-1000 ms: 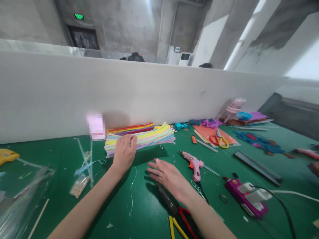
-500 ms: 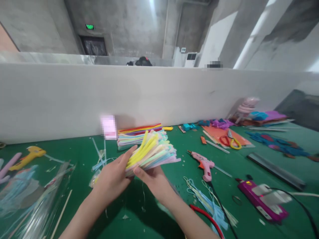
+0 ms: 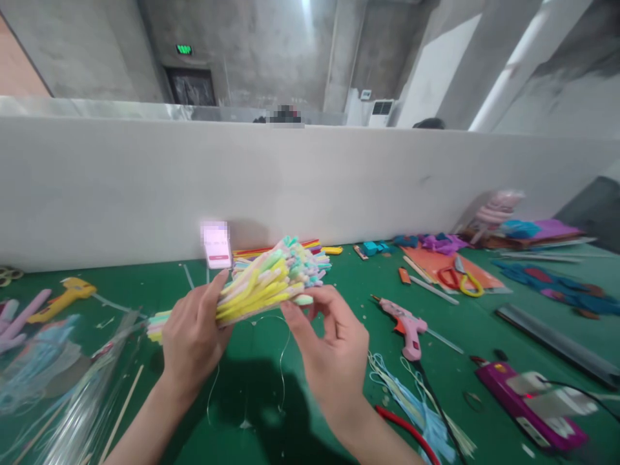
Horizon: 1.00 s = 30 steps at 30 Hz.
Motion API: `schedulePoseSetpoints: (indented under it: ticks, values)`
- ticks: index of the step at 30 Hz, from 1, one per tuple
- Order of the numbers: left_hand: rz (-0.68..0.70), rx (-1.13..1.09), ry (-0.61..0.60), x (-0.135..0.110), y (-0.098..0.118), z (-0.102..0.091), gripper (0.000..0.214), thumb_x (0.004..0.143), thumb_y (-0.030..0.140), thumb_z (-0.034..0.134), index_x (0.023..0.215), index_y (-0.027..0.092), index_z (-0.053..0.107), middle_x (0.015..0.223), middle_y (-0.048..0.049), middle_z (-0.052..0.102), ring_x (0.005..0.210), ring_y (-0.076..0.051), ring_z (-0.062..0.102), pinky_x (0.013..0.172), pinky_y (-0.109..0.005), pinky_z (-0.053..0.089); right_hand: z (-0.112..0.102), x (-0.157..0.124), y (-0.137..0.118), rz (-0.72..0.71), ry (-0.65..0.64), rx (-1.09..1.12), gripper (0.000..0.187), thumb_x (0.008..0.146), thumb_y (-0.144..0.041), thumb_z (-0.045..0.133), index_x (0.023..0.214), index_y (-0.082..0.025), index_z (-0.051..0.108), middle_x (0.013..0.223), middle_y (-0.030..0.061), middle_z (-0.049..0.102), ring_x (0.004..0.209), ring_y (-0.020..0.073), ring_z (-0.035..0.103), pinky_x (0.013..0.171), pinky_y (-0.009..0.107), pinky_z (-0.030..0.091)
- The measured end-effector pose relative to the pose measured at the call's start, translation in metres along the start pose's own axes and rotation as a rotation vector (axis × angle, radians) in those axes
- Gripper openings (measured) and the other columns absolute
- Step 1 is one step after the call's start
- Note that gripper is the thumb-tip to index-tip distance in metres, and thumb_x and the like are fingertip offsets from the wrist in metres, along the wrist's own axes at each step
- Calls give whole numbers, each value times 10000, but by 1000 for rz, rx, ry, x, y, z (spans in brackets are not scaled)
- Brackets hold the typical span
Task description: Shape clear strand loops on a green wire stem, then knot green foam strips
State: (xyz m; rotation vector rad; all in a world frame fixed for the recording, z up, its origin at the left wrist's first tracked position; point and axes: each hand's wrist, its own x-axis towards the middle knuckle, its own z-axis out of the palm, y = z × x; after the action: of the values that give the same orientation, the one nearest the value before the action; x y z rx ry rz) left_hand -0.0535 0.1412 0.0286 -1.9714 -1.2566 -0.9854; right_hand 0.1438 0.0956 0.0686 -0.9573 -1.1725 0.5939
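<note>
Bundle of pastel pipe cleaners (image 3: 264, 281) held above tabletop (image 3: 159, 290) middle, near back wall. My left hand (image 3: 191, 336) grip wrapped round bundle; right hand (image 3: 329, 349) grip pinching one green tip. Best keep left clamp firm, draw single stem straight out.

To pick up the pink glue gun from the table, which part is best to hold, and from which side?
Probably the handle of the pink glue gun. It lies flat on the green table, nozzle pointing up-left, handle toward the near edge where the cord leaves. Come from above and from the near side, closing around the handle, away from the nozzle tip. The right hand is nearest.
</note>
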Motion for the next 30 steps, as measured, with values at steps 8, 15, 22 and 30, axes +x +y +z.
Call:
schedulePoseSetpoints:
  ticks: [8,15,22,30]
  values:
    - [42,101,-48,-1,-9,0,700,901,154,631,1532,152,330,1063,-164,710,869,-308,679,715,-399,516,-2,9,-1,209,-62,81,212,909,-390,693,929,-196,777,820,48,780,760,199,722,684,326,583]
    - [15,175,-36,-5,-39,5,590,900,196,618,1465,171,447,1036,-140,735,838,-285,697,700,-382,486,-35,46,0,79,238,124,194,867,-374,739,880,-182,758,746,22,783,702,175,767,630,276,627]
    - [-208,247,-140,-12,-86,-3,569,923,256,573,1464,117,465,1061,-153,680,924,-336,672,758,-438,494,-124,104,15,145,585,236,103,889,-208,613,829,-228,695,756,-57,740,648,78,722,597,171,593]
    - [-337,-31,-21,-19,-90,7,603,889,351,681,1425,165,477,1085,-142,661,970,-315,648,810,-455,517,-61,63,61,638,-124,52,266,995,-355,627,1182,-167,656,1150,73,699,932,189,703,799,378,612]
